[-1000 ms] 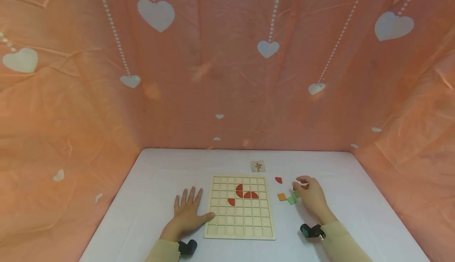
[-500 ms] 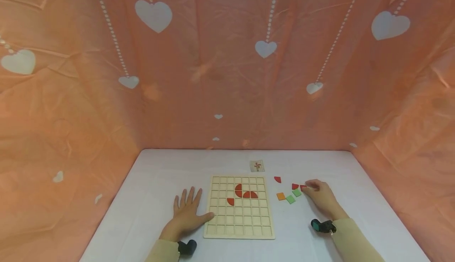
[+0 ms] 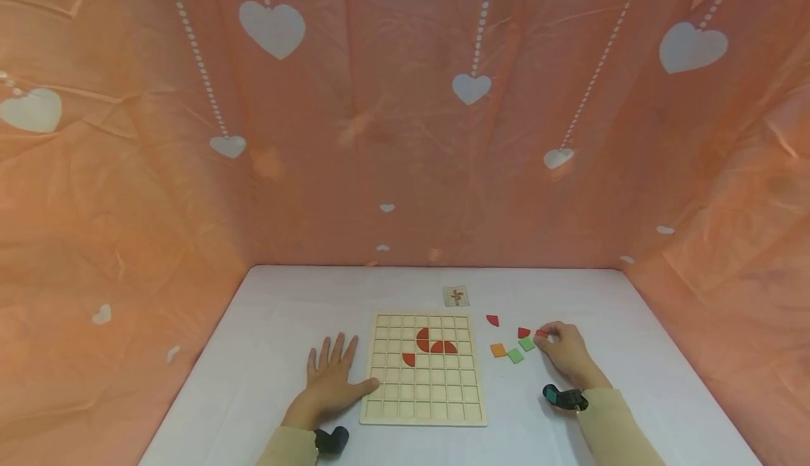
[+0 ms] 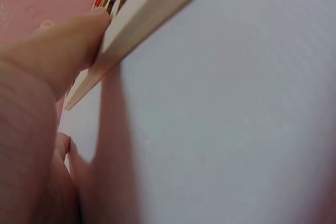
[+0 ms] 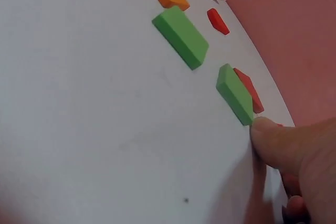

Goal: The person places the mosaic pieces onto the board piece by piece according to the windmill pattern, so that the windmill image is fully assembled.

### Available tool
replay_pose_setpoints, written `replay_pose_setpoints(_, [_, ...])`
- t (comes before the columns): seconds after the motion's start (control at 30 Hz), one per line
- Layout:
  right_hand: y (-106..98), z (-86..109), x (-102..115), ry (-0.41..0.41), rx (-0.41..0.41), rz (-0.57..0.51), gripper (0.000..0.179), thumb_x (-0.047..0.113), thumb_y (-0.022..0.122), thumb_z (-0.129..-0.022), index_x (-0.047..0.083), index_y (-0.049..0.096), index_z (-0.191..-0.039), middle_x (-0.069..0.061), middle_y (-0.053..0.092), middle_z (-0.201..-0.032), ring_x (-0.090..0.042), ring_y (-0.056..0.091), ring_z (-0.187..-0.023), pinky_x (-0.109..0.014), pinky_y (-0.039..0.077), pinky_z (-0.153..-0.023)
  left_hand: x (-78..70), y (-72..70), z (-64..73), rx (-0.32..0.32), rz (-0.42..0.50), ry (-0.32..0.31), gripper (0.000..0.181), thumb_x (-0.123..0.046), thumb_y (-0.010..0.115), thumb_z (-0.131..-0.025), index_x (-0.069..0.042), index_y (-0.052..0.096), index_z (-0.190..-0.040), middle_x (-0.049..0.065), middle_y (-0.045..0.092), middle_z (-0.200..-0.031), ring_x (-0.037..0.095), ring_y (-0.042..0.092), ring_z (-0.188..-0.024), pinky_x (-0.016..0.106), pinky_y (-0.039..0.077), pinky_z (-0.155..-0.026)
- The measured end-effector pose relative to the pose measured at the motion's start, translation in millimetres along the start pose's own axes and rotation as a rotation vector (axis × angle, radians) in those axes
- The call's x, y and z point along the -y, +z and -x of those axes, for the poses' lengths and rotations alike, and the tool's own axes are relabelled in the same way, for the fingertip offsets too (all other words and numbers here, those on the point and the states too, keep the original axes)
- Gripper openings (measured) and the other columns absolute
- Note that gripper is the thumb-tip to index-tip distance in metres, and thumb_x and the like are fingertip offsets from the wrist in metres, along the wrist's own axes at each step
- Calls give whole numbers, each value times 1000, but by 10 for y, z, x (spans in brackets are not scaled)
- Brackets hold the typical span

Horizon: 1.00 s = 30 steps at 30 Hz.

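Observation:
A wooden grid board (image 3: 424,396) lies on the white table, with several red quarter-circle tiles (image 3: 422,340) set in its squares. My left hand (image 3: 332,385) is spread flat at the board's left side, its thumb (image 4: 79,40) resting on the edge. At the right, my right hand (image 3: 566,353) pinches a red tile (image 3: 541,334) between thumb and finger; the right wrist view hides most of it behind the thumb (image 5: 275,140). Close to that hand lie a green square tile (image 3: 527,344), a second green tile (image 5: 181,36) and a red quarter-circle tile (image 3: 524,332).
An orange square tile (image 3: 498,350) and another red quarter-circle tile (image 3: 493,320) lie between the board and the right hand. Behind the board is a small pattern card (image 3: 456,296). An orange cloth with hearts (image 3: 405,171) encloses the table's back and sides.
My right hand first moved right, away from the green tiles, to the outermost red tile. Since then its fingers have closed on that tile. The left hand has stayed in place.

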State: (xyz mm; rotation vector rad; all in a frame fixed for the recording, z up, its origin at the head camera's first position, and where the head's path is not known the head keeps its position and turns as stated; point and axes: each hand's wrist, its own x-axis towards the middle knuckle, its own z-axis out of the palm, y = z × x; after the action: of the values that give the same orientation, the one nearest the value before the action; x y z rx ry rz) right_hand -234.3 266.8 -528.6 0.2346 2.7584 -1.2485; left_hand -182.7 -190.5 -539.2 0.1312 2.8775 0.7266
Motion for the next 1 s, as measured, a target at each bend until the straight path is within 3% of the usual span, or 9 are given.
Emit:
replay_pose_setpoints(0.2, [22,14,-48,25,-44,-43,29,17,58,-97,1,49,-119,-23,50,-118,-38,44,-110,-55,38,-91,5,35,-17,5,5,10,106,-71,61,-78,-7,23,-154,20,7,-160,42,-7,-144,61,-15,-109])
replay_pose_setpoints(0.33, [37,10,-90,7,-65,-59,25,13,54,-98,1,49,-119,-20,52,-114,-33,45,-103,-45,39,-83,-2,35,-10,-1,15,13,105,-70,62,-78,-6,25,-153,21,8,-159,43,-6,-144,61,-14,-108])
replay_pose_setpoints(0.63, [-35,31,-110,-12,-43,-43,27,19,54,-99,3,53,-121,-21,55,-118,-37,48,-110,-54,42,-91,-32,41,3,-12,16,26,104,-69,62,-79,-6,25,-153,21,9,-159,43,-5,-144,60,-15,-109])
replay_pose_setpoints(0.83, [-73,98,59,-96,-36,2,25,21,54,-100,4,55,-119,-14,60,-109,-30,54,-100,-43,48,-82,-27,8,2,-7,3,16,103,-69,61,-80,-7,24,-153,21,9,-160,43,-5,-144,61,-13,-109])
replay_pose_setpoints(1.0, [145,192,338,-155,-20,7,22,22,55,-101,9,56,-118,-7,60,-107,-23,55,-96,-31,50,-76,-20,-27,14,-9,8,23,104,-68,63,-79,-6,25,-153,22,10,-159,44,-4,-144,62,-12,-109])
